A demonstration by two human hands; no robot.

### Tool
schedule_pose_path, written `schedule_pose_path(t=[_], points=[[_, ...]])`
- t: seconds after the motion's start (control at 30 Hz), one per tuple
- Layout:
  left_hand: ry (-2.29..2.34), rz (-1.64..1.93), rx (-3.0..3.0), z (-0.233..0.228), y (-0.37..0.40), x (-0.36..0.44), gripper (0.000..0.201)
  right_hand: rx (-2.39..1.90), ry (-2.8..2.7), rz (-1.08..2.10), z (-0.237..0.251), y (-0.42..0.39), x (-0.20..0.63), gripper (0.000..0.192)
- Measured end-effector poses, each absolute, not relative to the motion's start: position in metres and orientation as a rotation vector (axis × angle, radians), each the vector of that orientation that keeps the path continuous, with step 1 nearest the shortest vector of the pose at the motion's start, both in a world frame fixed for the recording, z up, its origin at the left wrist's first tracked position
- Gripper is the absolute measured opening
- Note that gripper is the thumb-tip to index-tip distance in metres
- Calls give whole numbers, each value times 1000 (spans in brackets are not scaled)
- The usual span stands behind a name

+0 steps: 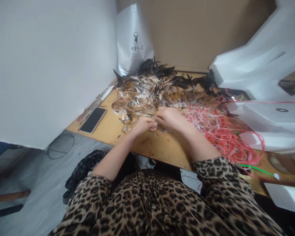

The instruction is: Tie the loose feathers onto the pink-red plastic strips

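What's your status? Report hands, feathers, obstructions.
Both hands, left hand and right hand, pinched together at the feather pile. Exact grip unclear. Red string tangle crowds the right side.

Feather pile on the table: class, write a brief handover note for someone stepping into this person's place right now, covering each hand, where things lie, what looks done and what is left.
Left hand: fingers closed, pinching at the near edge of the feather pile.
Right hand: curled, fingertips meeting the left hand; what they grip is too small to tell.
Red strips: tangled heap right of the feathers.
Phone: flat on the wooden table, left of the pile.
White bag: upright behind the feathers.
Done: cannot tell.
Left: a large loose pile remains.
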State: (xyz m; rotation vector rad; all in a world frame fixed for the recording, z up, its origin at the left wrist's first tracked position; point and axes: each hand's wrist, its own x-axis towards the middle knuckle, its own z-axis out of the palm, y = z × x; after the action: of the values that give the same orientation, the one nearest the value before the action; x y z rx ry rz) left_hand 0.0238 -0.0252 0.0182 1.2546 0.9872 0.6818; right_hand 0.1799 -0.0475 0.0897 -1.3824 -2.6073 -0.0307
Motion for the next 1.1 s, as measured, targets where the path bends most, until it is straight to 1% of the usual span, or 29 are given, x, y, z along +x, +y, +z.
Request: schedule_pose_path(t=[0.17, 0.37, 0.57, 0.7, 0.8, 0.9, 1.0, 1.07, 1.1], points=[[1019, 595, 1274, 21, -19, 18, 17, -1433, -2706, -51, 96, -55, 174, 29], [1026, 557, 1129, 16, -16, 16, 20, -1556, -2701, 5, 91, -50, 185, 25], [948, 551, 1100, 15, -17, 17, 22, -1424, -2611, 46, 89, -44, 191, 23], [912, 444, 1208, 17, -15, 18, 22, -1323, -2608, 81, 89, -47, 183, 25], [879, 352, 1343, 21, -17, 20, 21, -1262, -2643, 170, 87, -48, 179, 27], [802, 300, 1455, 25, -23, 21, 21, -1164, -2636, 363, 83, -43, 181, 25], [768, 331, 1504, 30, -32, 19, 23, -1052, -2523, 779, 78, -33, 192, 17], [767, 435, 1494, 33, -36, 17, 24, -1052, -2350, 1060, 74, -27, 199, 19], [780, 503, 1472, 34, -37, 17, 24, -1081, -2248, 1146, 71, -25, 201, 21]])
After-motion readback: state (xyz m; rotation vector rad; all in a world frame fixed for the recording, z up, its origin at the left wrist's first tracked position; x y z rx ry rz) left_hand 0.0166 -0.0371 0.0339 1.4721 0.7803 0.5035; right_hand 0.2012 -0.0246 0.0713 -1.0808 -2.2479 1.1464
